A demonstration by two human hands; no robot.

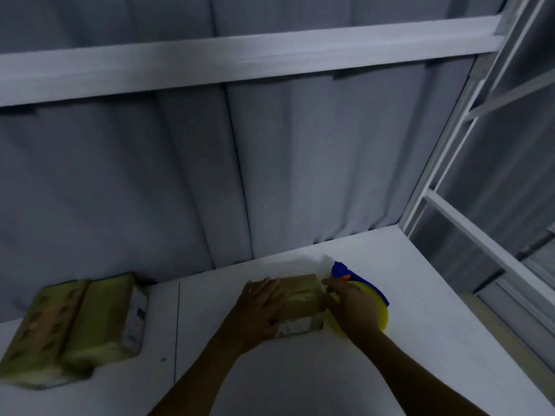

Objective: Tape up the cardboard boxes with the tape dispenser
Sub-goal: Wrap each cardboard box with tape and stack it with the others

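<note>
Left hand (259, 307) on box (303, 292) (right hand (354, 310) holds dispenser (368, 288) at edge)

Left hand (259, 307) covers the left part of the top of the small brown cardboard box (301, 295). Right hand (353, 307) hides most of the blue-and-yellow plastic tape dispenser (375, 292), so its grip cannot be made out. Print on the box's white label (295, 328) is unreadable (motion blur). The pair of brown cardboard boxes (69, 325) at left is smeared. Both forearms (210, 370) run off the bottom edge.
</note>
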